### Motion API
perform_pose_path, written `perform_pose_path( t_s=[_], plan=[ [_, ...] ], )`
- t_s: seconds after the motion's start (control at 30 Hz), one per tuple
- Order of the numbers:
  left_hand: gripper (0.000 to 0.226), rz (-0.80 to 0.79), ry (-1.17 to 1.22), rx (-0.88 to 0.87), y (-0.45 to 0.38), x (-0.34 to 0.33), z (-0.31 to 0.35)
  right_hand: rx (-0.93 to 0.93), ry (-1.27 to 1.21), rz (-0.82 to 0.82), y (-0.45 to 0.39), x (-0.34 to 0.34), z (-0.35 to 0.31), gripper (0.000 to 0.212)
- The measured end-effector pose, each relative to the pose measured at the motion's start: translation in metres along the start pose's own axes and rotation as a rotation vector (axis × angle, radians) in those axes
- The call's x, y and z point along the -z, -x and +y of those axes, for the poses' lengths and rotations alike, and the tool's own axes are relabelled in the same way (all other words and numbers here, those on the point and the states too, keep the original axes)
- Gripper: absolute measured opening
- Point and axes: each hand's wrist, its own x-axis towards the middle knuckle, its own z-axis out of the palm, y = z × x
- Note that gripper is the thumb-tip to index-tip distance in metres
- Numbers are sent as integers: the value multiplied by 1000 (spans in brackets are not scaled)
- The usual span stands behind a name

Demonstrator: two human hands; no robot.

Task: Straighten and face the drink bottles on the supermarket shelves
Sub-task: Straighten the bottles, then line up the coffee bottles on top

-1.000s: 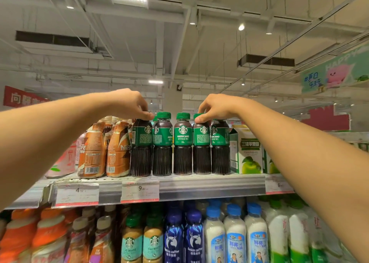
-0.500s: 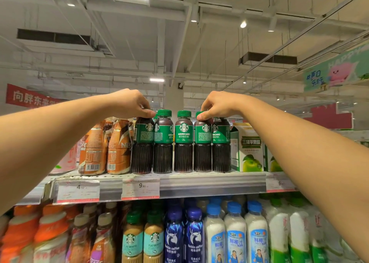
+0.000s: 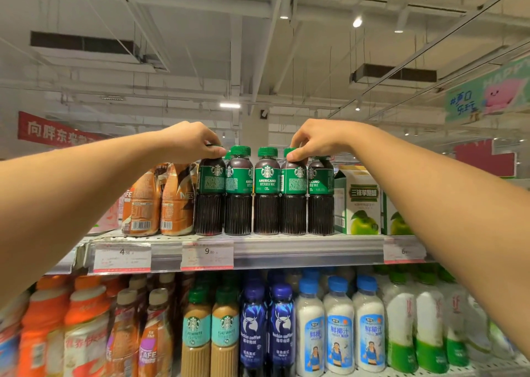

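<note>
Head view: two hands turn coffee bottles on the top shelf.

At the shelf's (image 3: 286, 247) front edge stand five dark coffee bottles. The left hand (image 3: 192, 144) pinches the cap of the first bottle (image 3: 208, 196); the right hand (image 3: 312, 140) pinches the fourth bottle (image 3: 293, 196). Both show small print, so they need turning. The middle bottle (image 3: 266, 193) already faces out. The other two look partly turned.

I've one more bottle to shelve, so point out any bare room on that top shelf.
Little is free. The Americano bottles stand tight together, flush against the orange Nescafe bottles on one side and the apple juice carton on the other. Only the bare shelf lip in front is open. Above the caps is clear, where the left hand and right hand reach.
</note>
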Motion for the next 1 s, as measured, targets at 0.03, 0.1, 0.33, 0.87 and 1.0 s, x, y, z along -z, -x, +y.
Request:
perform_pose_path(
  t_s=[0.03,0.1,0.33,0.87,1.0],
  plan=[
    [41,-4,7,4,1,0,0,-12,-29,-13,3,1,1,50],
    [42,-12,16,19,2,2,0,-35,-45,-44,9,5,6,53],
    [49,-32,-30,48,3,6,1,-152,-123,-124,19,7,13,32],
    [45,55,-15,61,9,0,9,-226,-217,-62,25,1,9,40],
    [58,82,-53,63,19,2,14,-172,-106,0,35,-4,0,54]
  ],
)
